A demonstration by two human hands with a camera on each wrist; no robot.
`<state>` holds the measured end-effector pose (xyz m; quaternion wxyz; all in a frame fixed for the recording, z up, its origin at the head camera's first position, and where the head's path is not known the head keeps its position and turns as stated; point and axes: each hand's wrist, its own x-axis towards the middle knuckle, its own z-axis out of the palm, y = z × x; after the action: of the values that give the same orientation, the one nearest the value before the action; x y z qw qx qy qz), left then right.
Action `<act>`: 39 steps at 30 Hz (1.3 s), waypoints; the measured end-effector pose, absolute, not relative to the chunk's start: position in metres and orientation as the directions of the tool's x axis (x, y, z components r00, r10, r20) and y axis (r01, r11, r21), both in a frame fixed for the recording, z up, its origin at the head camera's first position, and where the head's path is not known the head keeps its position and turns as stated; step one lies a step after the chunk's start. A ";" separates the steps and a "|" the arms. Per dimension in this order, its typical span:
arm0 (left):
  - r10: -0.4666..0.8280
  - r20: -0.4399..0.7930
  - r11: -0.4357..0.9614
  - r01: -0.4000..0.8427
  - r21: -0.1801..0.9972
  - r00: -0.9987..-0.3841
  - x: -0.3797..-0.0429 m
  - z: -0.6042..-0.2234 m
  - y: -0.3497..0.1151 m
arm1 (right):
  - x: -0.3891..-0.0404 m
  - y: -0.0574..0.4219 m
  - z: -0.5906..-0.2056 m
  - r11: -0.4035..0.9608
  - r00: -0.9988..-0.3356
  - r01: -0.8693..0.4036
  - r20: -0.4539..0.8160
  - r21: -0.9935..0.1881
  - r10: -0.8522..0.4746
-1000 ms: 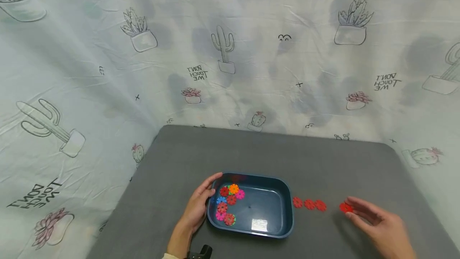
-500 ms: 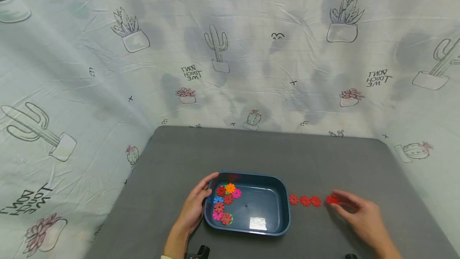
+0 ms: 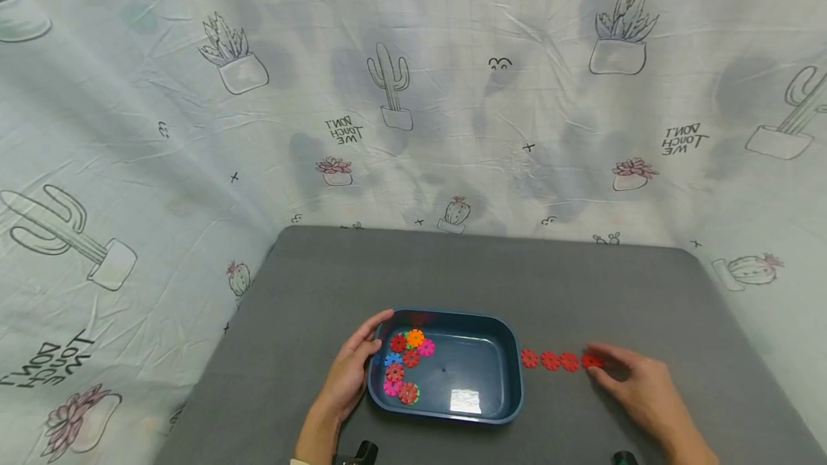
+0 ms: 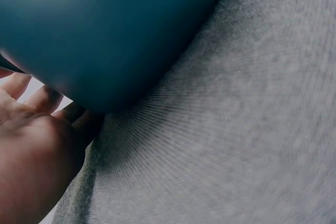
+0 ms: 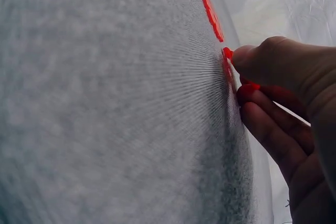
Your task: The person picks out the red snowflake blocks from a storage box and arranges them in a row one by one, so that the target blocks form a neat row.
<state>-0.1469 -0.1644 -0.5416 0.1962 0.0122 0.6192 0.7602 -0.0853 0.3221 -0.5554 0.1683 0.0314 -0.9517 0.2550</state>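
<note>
My left hand [image 3: 345, 372] grips the left end of a dark blue plastic tray [image 3: 478, 368], with the thumb over the rim. The left wrist view shows the fingers against the tray's outer wall [image 4: 94, 35]. Inside the tray's left side lie several flower-shaped interlocking discs [image 3: 410, 358] in red, pink, orange, blue and green. To the tray's right, three red discs [image 3: 549, 360] form a row on the table. At that row's right end my right hand [image 3: 636, 386] pinches another red disc [image 3: 591, 361], low at the tabletop. More red [image 5: 254, 85] shows between its fingers in the right wrist view.
A grey cloth-covered table [image 3: 413, 264] carries everything. Behind and to the sides hangs a pale curtain [image 3: 452, 92] printed with cacti. Dark wrist devices show at the bottom edge, one by the left wrist [image 3: 365, 453] and one near the right forearm [image 3: 624, 458].
My right hand has moved left with the red disc, bringing it down beside the end of the red row. The left hand keeps its grip on the tray. The view has shifted slightly.
</note>
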 end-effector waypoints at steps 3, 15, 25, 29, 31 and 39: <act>0.310 -0.224 -0.154 -0.281 0.947 -0.924 -0.146 -0.541 -0.165 | -0.086 0.321 -0.555 0.873 -0.930 -0.172 0.366 -0.457 0.009; 0.308 -0.225 -0.169 -0.286 0.943 -0.924 -0.144 -0.541 -0.167 | -0.082 0.320 -0.557 0.858 -0.925 -0.154 0.378 -0.490 0.050; 0.333 -0.212 -0.167 -0.278 0.946 -0.919 -0.146 -0.540 -0.166 | -0.070 0.318 -0.519 0.469 -0.986 -0.051 0.119 -0.882 0.116; 0.328 -0.210 -0.161 -0.274 0.948 -0.921 -0.147 -0.541 -0.166 | -0.071 0.308 -0.501 0.361 -0.998 0.001 0.022 -0.932 0.059; 0.326 -0.209 -0.160 -0.272 0.949 -0.922 -0.147 -0.541 -0.167 | -0.074 0.299 -0.495 0.320 -1.000 -0.011 0.020 -0.948 0.024; 0.309 -0.198 -0.135 -0.249 0.959 -0.930 -0.146 -0.541 -0.167 | -0.095 0.258 -0.485 0.131 -0.979 -0.130 0.106 -0.983 -0.174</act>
<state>-0.1457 -0.1670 -0.5407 0.1853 0.0239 0.6309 0.7530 -0.0950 0.2576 -0.4854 -0.0171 0.1011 -0.7518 0.6514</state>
